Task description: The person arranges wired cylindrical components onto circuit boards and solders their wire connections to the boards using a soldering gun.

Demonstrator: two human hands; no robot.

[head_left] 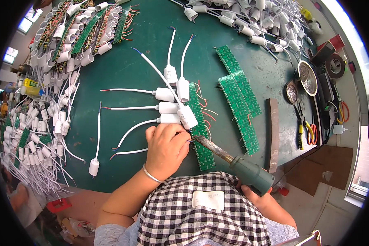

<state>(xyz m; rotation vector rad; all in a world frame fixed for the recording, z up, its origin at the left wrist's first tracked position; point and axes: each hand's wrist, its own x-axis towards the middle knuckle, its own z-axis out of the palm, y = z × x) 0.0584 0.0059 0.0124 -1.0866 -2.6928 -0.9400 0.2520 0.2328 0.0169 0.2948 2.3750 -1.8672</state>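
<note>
My left hand (167,147) is closed, its thumb and fingertips pinching thin wires at the edge of a green circuit board strip (203,156). Just above the fingers, a white plastic cap (187,117) with a white cable lies against the strip. My right hand (255,197) is wrapped round the dark green handle of a soldering iron (252,175), whose tip touches or nearly touches the spot by my left fingertips; the exact contact is too small to tell. Several white capped cables (165,94) fan out left of the strip. Red wires (207,112) rise from its right side.
Right of the strip lie joined green circuit boards (240,110) and a flat bar (272,135). Two round metal dishes (307,78), pliers (301,129) and scissors (313,133) are at the right edge. Piles of white capped cables (33,139) occupy the left and far right.
</note>
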